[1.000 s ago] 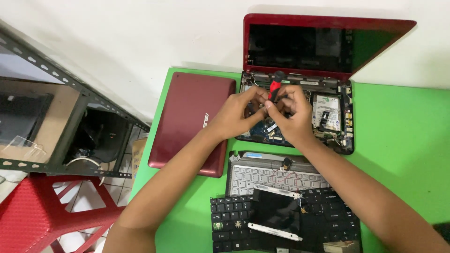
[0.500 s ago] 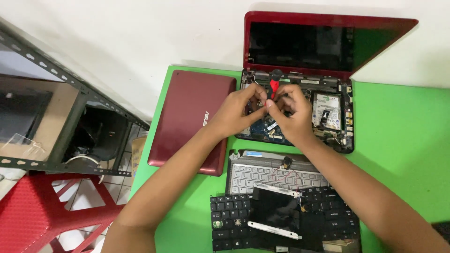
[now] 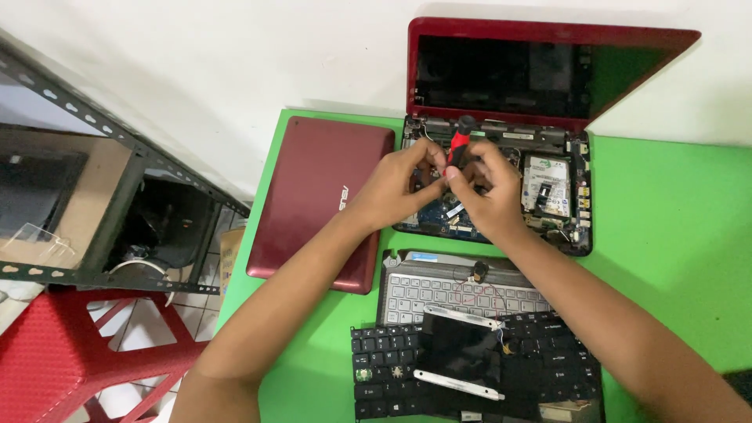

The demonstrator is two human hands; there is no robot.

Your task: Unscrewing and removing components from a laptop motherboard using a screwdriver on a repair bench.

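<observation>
Together, right hand (image 3: 489,192) grips a red-handled screwdriver (image 3: 459,141) over the opened laptop (image 3: 552,188); left hand (image 3: 395,188) pinches its shaft.

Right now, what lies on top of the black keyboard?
A dark flat part with silver brackets lies on the black keyboard, overlapping the silver keyboard. The keys beneath are hidden.

I see a red-and-black screwdriver (image 3: 458,143) standing nearly upright over the opened red laptop (image 3: 501,188), whose exposed circuit board faces up and whose dark screen leans back behind the screwdriver.
</observation>
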